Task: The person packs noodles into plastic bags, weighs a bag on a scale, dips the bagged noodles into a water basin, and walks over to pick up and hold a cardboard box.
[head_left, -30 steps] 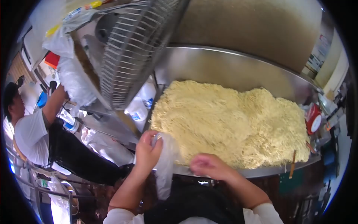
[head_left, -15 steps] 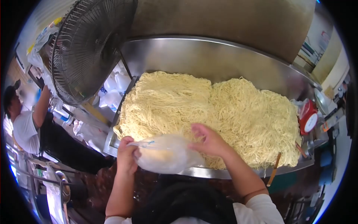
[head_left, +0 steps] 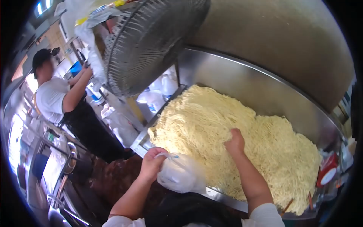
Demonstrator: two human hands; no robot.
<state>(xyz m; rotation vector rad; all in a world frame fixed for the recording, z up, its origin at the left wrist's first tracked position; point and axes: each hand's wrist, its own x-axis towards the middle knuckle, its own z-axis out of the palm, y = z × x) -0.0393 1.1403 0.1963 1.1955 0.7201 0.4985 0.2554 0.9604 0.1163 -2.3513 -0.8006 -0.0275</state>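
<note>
Head view: left hand on bag, right hand at noodles

Noodles (head_left: 211, 121), pale yellow, lie in a broad heap in a metal trough (head_left: 272, 81), with a shallow dip along the far edge between left and right mounds. The right hand (head_left: 236, 142) reaches over the near side, its fingertips at the noodles near the middle of the heap; whether they are closed on any strands cannot be told. At the trough's near left edge, the left hand (head_left: 153, 162) has its thumb and fingers together, clamped on the top of a clear bag (head_left: 181, 176). The bag hangs bulging in front of the near edge; its contents are too blurred to tell.

Two sticks (head_left: 287, 205) lean at the near right corner, against the noodles. Past the right end sits a red dial (head_left: 327, 171) with a round white face. Beyond the trough's far left corner are white jugs (head_left: 168, 85), partly below a tilted fan (head_left: 149, 49). Farther left, a person (head_left: 53, 96) in a dark cap, white shirt and dark apron stands with both arms raised forward.
</note>
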